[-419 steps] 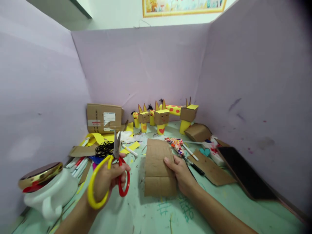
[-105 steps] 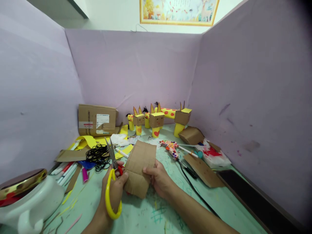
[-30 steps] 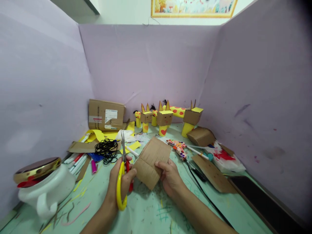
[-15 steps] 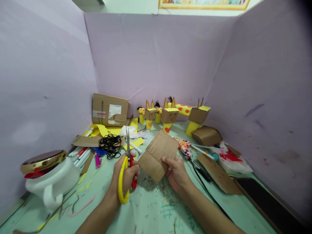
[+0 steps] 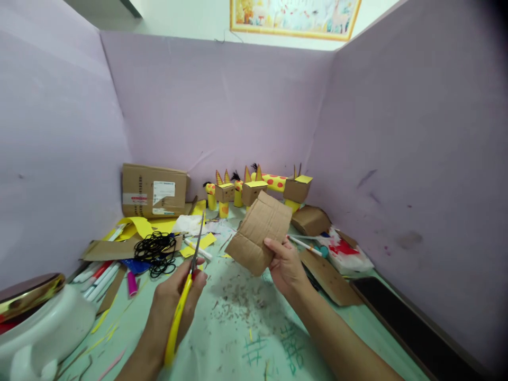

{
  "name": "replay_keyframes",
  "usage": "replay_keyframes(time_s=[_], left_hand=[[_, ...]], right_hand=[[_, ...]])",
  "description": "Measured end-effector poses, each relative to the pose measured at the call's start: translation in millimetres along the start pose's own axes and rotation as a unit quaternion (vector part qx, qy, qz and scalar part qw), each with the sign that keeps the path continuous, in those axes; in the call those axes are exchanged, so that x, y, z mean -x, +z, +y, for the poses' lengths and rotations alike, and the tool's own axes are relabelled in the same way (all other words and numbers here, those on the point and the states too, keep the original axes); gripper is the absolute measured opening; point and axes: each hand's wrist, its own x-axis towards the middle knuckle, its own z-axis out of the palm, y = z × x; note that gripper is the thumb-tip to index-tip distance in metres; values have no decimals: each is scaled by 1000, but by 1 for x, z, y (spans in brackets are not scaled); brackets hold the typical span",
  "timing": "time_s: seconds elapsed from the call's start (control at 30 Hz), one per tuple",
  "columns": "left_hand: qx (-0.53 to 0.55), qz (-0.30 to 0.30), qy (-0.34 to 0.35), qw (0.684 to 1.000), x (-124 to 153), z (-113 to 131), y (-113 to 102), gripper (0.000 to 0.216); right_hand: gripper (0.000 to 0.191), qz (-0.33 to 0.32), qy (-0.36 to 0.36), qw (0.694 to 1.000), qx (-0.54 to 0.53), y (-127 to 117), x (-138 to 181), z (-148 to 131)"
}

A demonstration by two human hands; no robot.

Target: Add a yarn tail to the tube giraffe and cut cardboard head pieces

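Note:
My left hand (image 5: pixel 177 295) is closed around yellow-handled scissors (image 5: pixel 183 302), whose blades point up and away from me and look nearly together. Between the thumb and fingers of my right hand (image 5: pixel 286 263) is a piece of brown cardboard (image 5: pixel 262 228) with creases across it, raised above the table. The scissor blades are apart from the cardboard, to its left. Beyond the cardboard stand several toy animals of yellow paper with box heads, such as one with striped pointed ears (image 5: pixel 224 193); the cardboard covers part of them.
At left lie a tangle of black cord (image 5: pixel 155 253), markers (image 5: pixel 102 279), a folded cardboard box (image 5: pixel 154 189) and a white pot (image 5: pixel 47 323). A phone-like dark slab (image 5: pixel 405 323), cardboard scraps (image 5: pixel 331 278) and a plastic bag (image 5: pixel 349 254) lie at right. Lilac panels (image 5: pixel 222 106) enclose the table.
The view has turned right and tipped up a little. In my left hand the scissors have rolled edge-on. The cardboard has tilted slightly in my right hand and stays held.

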Motion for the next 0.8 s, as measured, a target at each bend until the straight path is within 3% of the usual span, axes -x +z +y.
replay_keyframes(time_s=[0.1, 0.23, 0.5, 0.67, 0.8], left_hand=[[-71, 0, 87, 994, 1, -8, 1, 35], [-73, -79, 150, 983, 0, -27, 0, 46], [-162, -160, 126, 965, -14, -54, -2, 40], [-173, -160, 174, 956, -5, -52, 0, 43], [-167, -195, 170, 951, 4, -43, -4, 47]], right_hand=[[41, 3, -23, 999, -37, 0, -4, -9], [42, -1, -48, 996, -78, -1, -8, -17], [40, -60, -60, 990, -111, -2, -8, -30], [40, -93, -54, 991, -78, 3, 3, -20], [35, -111, -54, 992, -35, 6, 10, -12]])
